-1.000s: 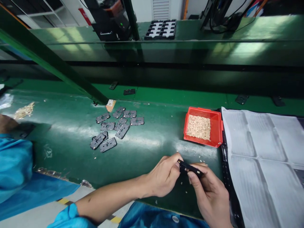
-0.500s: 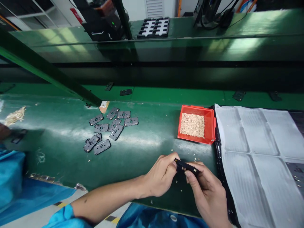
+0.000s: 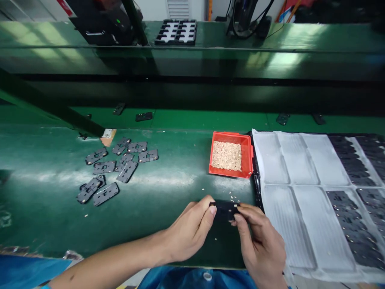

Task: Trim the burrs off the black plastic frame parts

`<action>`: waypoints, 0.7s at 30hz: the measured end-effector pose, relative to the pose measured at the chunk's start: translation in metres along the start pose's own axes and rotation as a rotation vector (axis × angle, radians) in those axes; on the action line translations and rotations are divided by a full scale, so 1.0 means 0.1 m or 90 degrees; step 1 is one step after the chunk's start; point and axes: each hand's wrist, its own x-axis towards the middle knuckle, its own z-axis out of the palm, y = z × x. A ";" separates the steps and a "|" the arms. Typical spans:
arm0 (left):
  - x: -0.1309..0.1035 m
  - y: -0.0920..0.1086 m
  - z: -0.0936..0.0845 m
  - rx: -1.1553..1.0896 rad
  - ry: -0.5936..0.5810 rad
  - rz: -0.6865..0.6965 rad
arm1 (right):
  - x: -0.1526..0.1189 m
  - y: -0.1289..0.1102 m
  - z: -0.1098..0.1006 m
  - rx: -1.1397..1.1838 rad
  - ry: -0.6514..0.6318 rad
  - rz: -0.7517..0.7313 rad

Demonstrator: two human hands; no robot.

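Note:
Between my two hands is a small black plastic plate [image 3: 224,209] with pale spots on it, held above the near part of the green bench. My left hand [image 3: 194,226] pinches its left end between thumb and forefinger. At the right end, the fingers and thumb of my right hand [image 3: 260,237] close on it. Just beyond the plate, several tiny pale pieces [image 3: 234,197] lie loose on the bench. A red bin [image 3: 231,137] holding a heap of similar tiny pieces [image 3: 226,155] stands farther back, slightly right.
Several dark plates [image 3: 127,171] lie scattered at left near a green post [image 3: 75,120]. On the right, a white-lined compartment tray [image 3: 279,200] carries rows of black plates [image 3: 355,228]. More plates [image 3: 143,117] rest on the strip behind. A black-and-white tray [image 3: 176,32] sits on the far shelf.
The view has swung right, showing more of the tray's plates. The plate has turned more level and faces me more. Both hands keep their grip; the neighbouring person's hand has left the view.

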 end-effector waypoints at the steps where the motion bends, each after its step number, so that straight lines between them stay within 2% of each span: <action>1: -0.01 0.03 0.00 0.010 -0.006 0.002 | 0.01 0.00 -0.02 -0.028 0.003 -0.033; 4: -0.03 0.11 0.00 0.032 -0.017 -0.007 | 0.04 -0.02 -0.05 -0.073 0.014 -0.099; 8: -0.05 0.16 0.01 0.023 -0.033 -0.024 | 0.04 -0.04 -0.07 -0.085 0.014 -0.123; 21: -0.04 0.17 0.03 -0.035 -0.039 -0.046 | 0.06 -0.05 -0.08 -0.021 -0.011 -0.066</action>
